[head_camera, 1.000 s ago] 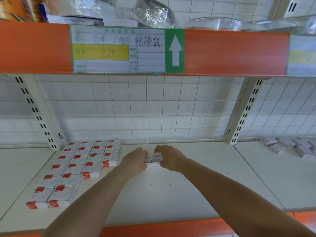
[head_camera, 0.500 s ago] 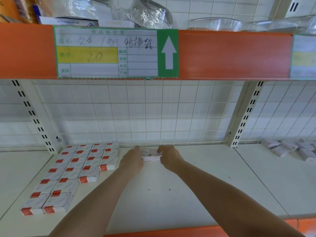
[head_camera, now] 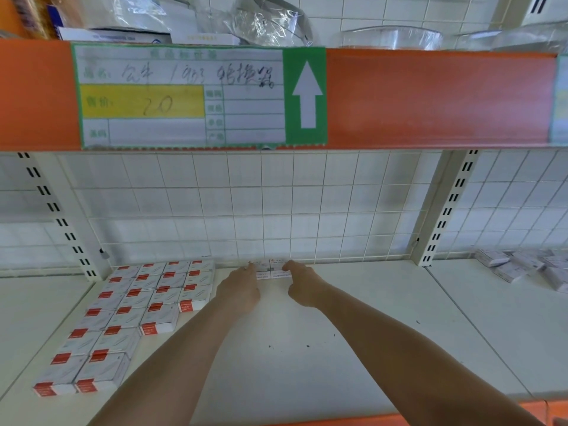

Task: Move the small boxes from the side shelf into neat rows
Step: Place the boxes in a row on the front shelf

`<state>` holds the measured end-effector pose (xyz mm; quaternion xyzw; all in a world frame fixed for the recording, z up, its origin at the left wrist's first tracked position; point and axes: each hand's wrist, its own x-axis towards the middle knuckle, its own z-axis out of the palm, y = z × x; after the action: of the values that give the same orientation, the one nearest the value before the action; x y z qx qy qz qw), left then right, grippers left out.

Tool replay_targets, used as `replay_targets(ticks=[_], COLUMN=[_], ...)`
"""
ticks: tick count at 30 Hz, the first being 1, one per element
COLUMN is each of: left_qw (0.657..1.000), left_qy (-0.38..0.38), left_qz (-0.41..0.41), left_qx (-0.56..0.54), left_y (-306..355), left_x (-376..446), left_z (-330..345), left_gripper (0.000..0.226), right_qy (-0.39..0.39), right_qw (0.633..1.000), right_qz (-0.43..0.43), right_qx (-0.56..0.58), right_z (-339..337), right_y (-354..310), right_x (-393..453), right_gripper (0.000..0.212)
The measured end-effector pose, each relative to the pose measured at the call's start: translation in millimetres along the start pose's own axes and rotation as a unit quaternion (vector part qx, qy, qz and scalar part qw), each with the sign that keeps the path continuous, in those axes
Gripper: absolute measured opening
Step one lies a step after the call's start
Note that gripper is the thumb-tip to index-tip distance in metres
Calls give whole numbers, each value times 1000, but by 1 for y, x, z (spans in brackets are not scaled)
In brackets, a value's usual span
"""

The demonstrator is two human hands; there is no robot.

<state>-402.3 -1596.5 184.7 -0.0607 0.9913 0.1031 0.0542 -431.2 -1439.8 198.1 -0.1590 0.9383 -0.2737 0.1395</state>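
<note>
At shelf back | left hand (head_camera: 242,287), right hand (head_camera: 302,285) grip 2 boxes (head_camera: 272,269); rows (head_camera: 147,296) left; loose pile (head_camera: 522,265) right

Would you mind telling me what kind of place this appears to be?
Most likely a shop or stockroom aisle. The orange shelf edge carries a handwritten price label with an arrow, slotted uprights hold the white shelf, and identical small boxes lie in rows.
</note>
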Motion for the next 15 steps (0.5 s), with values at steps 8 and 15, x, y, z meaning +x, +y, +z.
replay_targets(ticks=[8, 15], left_qw=[1000, 1000], left_qy=[-3, -22], left_qz=[8, 11], left_qx=[12, 2], left_y=[-1, -4], left_x=[-3, -3], left_z=[-2, -2], left_gripper=[60, 60], right_qy=[-32, -30], right_qw=[998, 999], right_qz=[-24, -16], right_qx=[-41, -34], right_z=[-6, -7], right_y=[2, -1], right_x=[-6, -10], right_gripper=[64, 64])
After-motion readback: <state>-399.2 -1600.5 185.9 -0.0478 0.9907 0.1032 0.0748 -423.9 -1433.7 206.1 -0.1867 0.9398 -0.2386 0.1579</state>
